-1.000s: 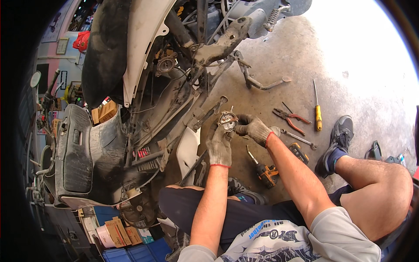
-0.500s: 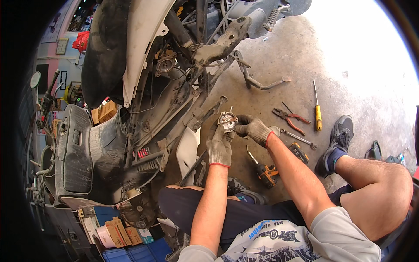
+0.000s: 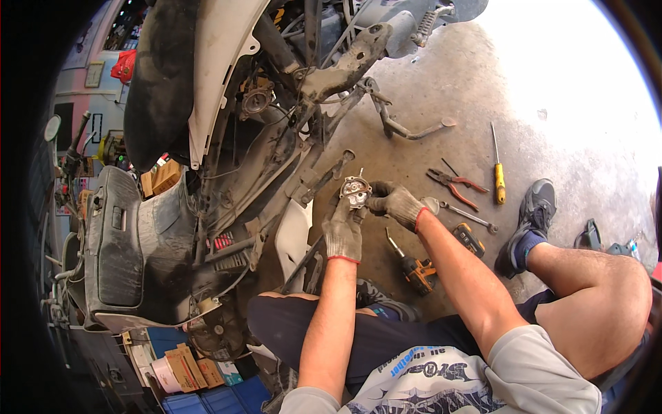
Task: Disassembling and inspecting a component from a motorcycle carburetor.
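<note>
A small round metal engine part (image 3: 356,192) with an open, shiny hollow face and a thin pin at its top is held up over the floor between both hands. My left hand (image 3: 344,233), in a grey knitted glove with a red cuff, grips it from below, fingers and thumb closed round its lower side. At its right edge, the bent fingers of my right hand (image 3: 396,205), gloved alike, pinch the part; their tips are partly hidden. A partly stripped motorbike (image 3: 345,69) stands just beyond, its dirty frame bare.
Right of the hands lie red-handled pliers (image 3: 458,183), a yellow-handled screwdriver (image 3: 500,181) and a wrench (image 3: 473,217). An orange-black power drill (image 3: 416,273) rests partly under my right forearm. A scooter (image 3: 118,238) stands at left, near cardboard boxes (image 3: 185,369).
The view has shifted slightly, so everything sits a little further left. Both hands keep hold of the metal part, which appears nearly unchanged in pose.
</note>
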The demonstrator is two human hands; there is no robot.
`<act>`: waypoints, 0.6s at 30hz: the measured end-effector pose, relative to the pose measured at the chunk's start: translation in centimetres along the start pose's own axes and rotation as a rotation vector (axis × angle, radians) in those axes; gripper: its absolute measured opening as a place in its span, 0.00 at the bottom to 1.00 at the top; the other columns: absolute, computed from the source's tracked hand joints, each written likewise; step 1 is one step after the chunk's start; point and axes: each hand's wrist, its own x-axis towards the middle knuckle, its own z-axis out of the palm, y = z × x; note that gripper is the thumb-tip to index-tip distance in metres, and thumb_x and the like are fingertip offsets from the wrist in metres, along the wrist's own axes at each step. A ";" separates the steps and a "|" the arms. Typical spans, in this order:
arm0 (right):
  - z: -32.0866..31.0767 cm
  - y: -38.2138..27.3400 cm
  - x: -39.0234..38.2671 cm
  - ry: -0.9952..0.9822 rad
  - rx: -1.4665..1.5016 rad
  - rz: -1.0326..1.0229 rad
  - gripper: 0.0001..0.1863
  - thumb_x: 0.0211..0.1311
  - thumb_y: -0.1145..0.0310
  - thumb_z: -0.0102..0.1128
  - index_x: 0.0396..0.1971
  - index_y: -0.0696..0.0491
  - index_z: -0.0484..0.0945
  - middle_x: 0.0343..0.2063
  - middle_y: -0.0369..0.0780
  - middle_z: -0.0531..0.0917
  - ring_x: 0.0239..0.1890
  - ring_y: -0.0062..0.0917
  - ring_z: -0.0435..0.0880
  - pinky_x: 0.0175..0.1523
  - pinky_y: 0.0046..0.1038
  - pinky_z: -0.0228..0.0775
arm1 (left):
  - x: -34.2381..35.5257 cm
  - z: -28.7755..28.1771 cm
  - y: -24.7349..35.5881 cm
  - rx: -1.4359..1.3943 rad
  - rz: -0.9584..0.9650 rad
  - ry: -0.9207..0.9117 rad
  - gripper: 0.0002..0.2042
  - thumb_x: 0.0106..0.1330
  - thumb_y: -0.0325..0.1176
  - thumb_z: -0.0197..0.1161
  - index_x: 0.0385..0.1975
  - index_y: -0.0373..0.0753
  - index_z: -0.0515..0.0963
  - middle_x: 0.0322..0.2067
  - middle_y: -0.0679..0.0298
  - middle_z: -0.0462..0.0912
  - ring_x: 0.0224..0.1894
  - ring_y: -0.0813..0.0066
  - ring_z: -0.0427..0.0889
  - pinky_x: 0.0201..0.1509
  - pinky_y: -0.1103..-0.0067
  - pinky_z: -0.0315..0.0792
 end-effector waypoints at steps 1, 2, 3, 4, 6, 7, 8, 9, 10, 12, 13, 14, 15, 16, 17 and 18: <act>0.0 0.1 0.0 -0.002 0.005 0.000 0.24 0.56 0.70 0.64 0.54 0.61 0.76 0.35 0.35 0.82 0.32 0.16 0.76 0.39 0.21 0.71 | 0.1 -0.1 -0.1 -0.030 -0.010 0.028 0.17 0.66 0.27 0.62 0.55 0.34 0.72 0.46 0.60 0.81 0.42 0.73 0.82 0.38 0.79 0.77; 0.0 0.1 0.0 -0.004 0.010 0.000 0.24 0.56 0.69 0.64 0.54 0.61 0.76 0.35 0.35 0.82 0.32 0.16 0.76 0.39 0.21 0.71 | 0.1 -0.2 -0.2 -0.031 -0.010 0.029 0.17 0.66 0.27 0.62 0.55 0.34 0.72 0.46 0.60 0.81 0.42 0.73 0.82 0.38 0.79 0.77; 0.0 0.1 0.0 -0.005 0.010 0.001 0.24 0.56 0.69 0.64 0.54 0.61 0.76 0.35 0.35 0.82 0.32 0.16 0.76 0.39 0.21 0.71 | 0.1 -0.3 -0.3 -0.040 -0.007 0.022 0.17 0.66 0.27 0.62 0.55 0.35 0.72 0.46 0.60 0.81 0.42 0.73 0.82 0.38 0.79 0.77; 0.1 0.1 0.0 -0.001 0.011 0.004 0.24 0.56 0.69 0.65 0.53 0.61 0.76 0.35 0.35 0.82 0.32 0.16 0.76 0.39 0.21 0.71 | 0.1 -0.4 -0.3 -0.048 -0.005 0.015 0.17 0.66 0.27 0.61 0.55 0.35 0.72 0.46 0.60 0.81 0.42 0.73 0.82 0.38 0.79 0.77; 0.0 0.1 0.0 0.003 0.011 0.005 0.24 0.56 0.69 0.65 0.53 0.61 0.76 0.34 0.35 0.82 0.32 0.16 0.76 0.39 0.22 0.70 | 0.4 -0.6 -0.5 -0.055 -0.014 0.022 0.17 0.66 0.27 0.61 0.54 0.35 0.73 0.46 0.60 0.81 0.42 0.73 0.82 0.39 0.79 0.77; 0.0 0.1 0.0 0.003 0.013 0.000 0.24 0.56 0.69 0.64 0.53 0.61 0.76 0.34 0.35 0.82 0.32 0.16 0.76 0.39 0.22 0.70 | 0.5 -0.8 -0.5 -0.061 -0.023 0.031 0.17 0.66 0.27 0.61 0.54 0.35 0.73 0.46 0.60 0.81 0.42 0.73 0.82 0.39 0.78 0.77; 0.0 0.2 0.0 0.005 0.015 -0.003 0.24 0.56 0.69 0.64 0.53 0.61 0.76 0.34 0.35 0.82 0.32 0.16 0.76 0.38 0.22 0.70 | 0.5 -0.7 -0.6 -0.061 -0.024 0.030 0.17 0.66 0.27 0.61 0.54 0.35 0.73 0.46 0.60 0.81 0.42 0.73 0.82 0.39 0.78 0.77; -0.1 0.3 0.1 0.005 0.015 -0.003 0.24 0.56 0.69 0.64 0.53 0.61 0.76 0.34 0.35 0.82 0.32 0.16 0.76 0.38 0.22 0.70 | 0.5 -0.7 -0.6 -0.062 -0.027 0.041 0.16 0.66 0.27 0.61 0.54 0.35 0.73 0.46 0.60 0.81 0.42 0.73 0.82 0.38 0.79 0.77; -0.2 0.4 0.1 0.006 0.016 -0.003 0.24 0.56 0.69 0.65 0.53 0.61 0.76 0.34 0.35 0.82 0.32 0.16 0.76 0.38 0.22 0.70 | 0.5 -0.6 -0.7 -0.063 -0.030 0.052 0.16 0.66 0.27 0.61 0.54 0.35 0.73 0.46 0.60 0.81 0.41 0.73 0.82 0.38 0.79 0.77; -0.2 0.4 0.1 0.006 0.018 -0.001 0.24 0.56 0.69 0.65 0.53 0.61 0.76 0.34 0.35 0.82 0.32 0.16 0.76 0.38 0.21 0.70 | 0.3 -0.2 -0.6 -0.053 -0.023 0.055 0.16 0.67 0.27 0.61 0.53 0.35 0.73 0.45 0.60 0.81 0.41 0.73 0.82 0.37 0.79 0.77; -0.2 0.4 0.1 0.005 0.012 0.002 0.23 0.56 0.69 0.65 0.52 0.61 0.76 0.34 0.35 0.82 0.31 0.16 0.76 0.38 0.21 0.70 | 0.2 -0.1 -0.5 -0.043 -0.016 0.056 0.16 0.67 0.27 0.61 0.53 0.35 0.73 0.45 0.60 0.81 0.41 0.73 0.82 0.36 0.80 0.78; -0.1 0.3 0.1 0.002 0.006 0.004 0.23 0.56 0.69 0.65 0.52 0.61 0.76 0.33 0.35 0.82 0.31 0.16 0.76 0.38 0.21 0.70 | 0.3 -0.3 -0.5 -0.043 -0.014 0.057 0.16 0.67 0.27 0.61 0.53 0.35 0.73 0.45 0.60 0.81 0.41 0.73 0.82 0.36 0.80 0.78; 0.0 0.1 0.0 -0.001 0.006 0.004 0.23 0.56 0.69 0.65 0.52 0.61 0.76 0.33 0.35 0.82 0.31 0.16 0.76 0.38 0.21 0.70 | 0.3 -0.5 -0.4 -0.042 -0.017 0.049 0.16 0.67 0.27 0.61 0.53 0.35 0.73 0.45 0.60 0.81 0.40 0.74 0.82 0.36 0.80 0.78; 0.2 0.0 -0.1 -0.003 0.002 0.000 0.23 0.56 0.69 0.65 0.52 0.61 0.76 0.33 0.35 0.82 0.31 0.16 0.75 0.38 0.21 0.70 | 0.4 -0.7 -0.4 -0.041 -0.021 0.040 0.16 0.66 0.27 0.61 0.53 0.35 0.73 0.45 0.60 0.81 0.40 0.74 0.82 0.35 0.80 0.78; 0.1 0.1 -0.1 -0.001 -0.003 -0.004 0.23 0.57 0.69 0.65 0.52 0.61 0.76 0.33 0.35 0.82 0.30 0.16 0.75 0.37 0.21 0.70 | 0.4 -0.6 -0.5 -0.041 -0.021 0.039 0.16 0.66 0.27 0.61 0.53 0.35 0.73 0.45 0.60 0.81 0.40 0.74 0.82 0.35 0.80 0.78; 0.1 0.2 0.0 0.000 -0.003 -0.004 0.23 0.57 0.69 0.65 0.52 0.61 0.76 0.33 0.35 0.82 0.30 0.16 0.75 0.37 0.21 0.70 | 0.4 -0.5 -0.5 -0.046 -0.021 0.056 0.16 0.66 0.27 0.61 0.53 0.35 0.73 0.45 0.60 0.81 0.40 0.74 0.82 0.35 0.80 0.78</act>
